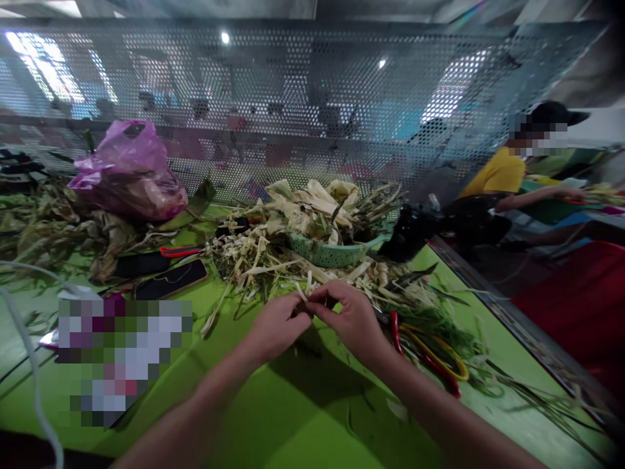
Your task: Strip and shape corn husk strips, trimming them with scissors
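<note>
Fingertips meet in front of me over the green table. My left hand (283,327) is closed in a pinch, and my right hand (347,316) pinches right beside it. Between them pokes up a thin pale strip of dried husk (301,292); most of it is hidden by the fingers. Just beyond the hands lies a heap of shredded dry husk (254,257). Behind that stands a light green plastic basket (325,254), piled with pale husks (317,205). Close to my right wrist lie red-handled scissors (396,333) and a yellow-handled pair (456,365).
A pink plastic bag (129,176) sits on dry leaves at the left. Nearby are a red cutter (180,251), a dark phone (170,283) and a white cable (34,365). A black bag (413,231) stands right of the basket. Beyond the table edge, a person in yellow (498,172) works.
</note>
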A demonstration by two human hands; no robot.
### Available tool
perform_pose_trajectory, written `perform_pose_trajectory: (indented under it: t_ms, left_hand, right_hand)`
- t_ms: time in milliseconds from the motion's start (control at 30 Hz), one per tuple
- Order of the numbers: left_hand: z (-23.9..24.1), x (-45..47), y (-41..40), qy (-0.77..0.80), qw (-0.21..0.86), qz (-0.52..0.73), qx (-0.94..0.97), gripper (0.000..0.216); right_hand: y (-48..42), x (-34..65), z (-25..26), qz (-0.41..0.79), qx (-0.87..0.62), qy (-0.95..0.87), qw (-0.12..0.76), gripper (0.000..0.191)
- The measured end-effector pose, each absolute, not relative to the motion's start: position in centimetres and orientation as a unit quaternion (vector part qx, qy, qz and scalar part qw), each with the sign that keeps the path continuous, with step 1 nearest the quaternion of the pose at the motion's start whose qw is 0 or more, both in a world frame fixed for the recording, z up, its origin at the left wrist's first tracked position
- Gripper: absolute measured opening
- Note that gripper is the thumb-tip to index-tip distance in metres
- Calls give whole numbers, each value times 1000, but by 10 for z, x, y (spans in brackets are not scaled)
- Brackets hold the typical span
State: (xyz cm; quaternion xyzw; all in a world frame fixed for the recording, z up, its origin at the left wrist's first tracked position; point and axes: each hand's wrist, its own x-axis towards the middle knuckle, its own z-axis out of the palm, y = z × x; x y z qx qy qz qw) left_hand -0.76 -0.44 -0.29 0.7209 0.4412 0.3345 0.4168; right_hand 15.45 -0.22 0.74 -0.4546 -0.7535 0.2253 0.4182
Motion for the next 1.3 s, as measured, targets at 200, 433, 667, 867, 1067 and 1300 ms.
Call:
perform_pose_trajectory:
  t_ms: [200, 433, 667, 867, 1067, 1300]
  left_hand:
    - [0, -6, -7, 421, 493, 374, 663, 35]
    - [-1, -7, -8, 421, 552, 376, 614, 32]
    - [-2, -7, -5, 411, 605, 374, 569, 23]
    - [0, -6, -1, 440, 627, 391, 510, 23]
    - [-1, -6, -2, 454, 592, 398, 533, 27]
    - [1, -9, -2, 423, 611, 422, 519, 19]
  right_hand:
    - [1, 153, 11, 397, -460, -653, 453, 15]
    - [-1, 153, 7, 514, -398, -609, 454, 20]
    - [-1, 155, 4, 422, -418, -619, 514, 11]
    - [-2, 155, 7, 473, -374, -630, 489, 10]
    - [2, 156, 5, 474, -411, -630, 457, 15]
    - [3, 157, 12, 364, -442, -701, 425, 12]
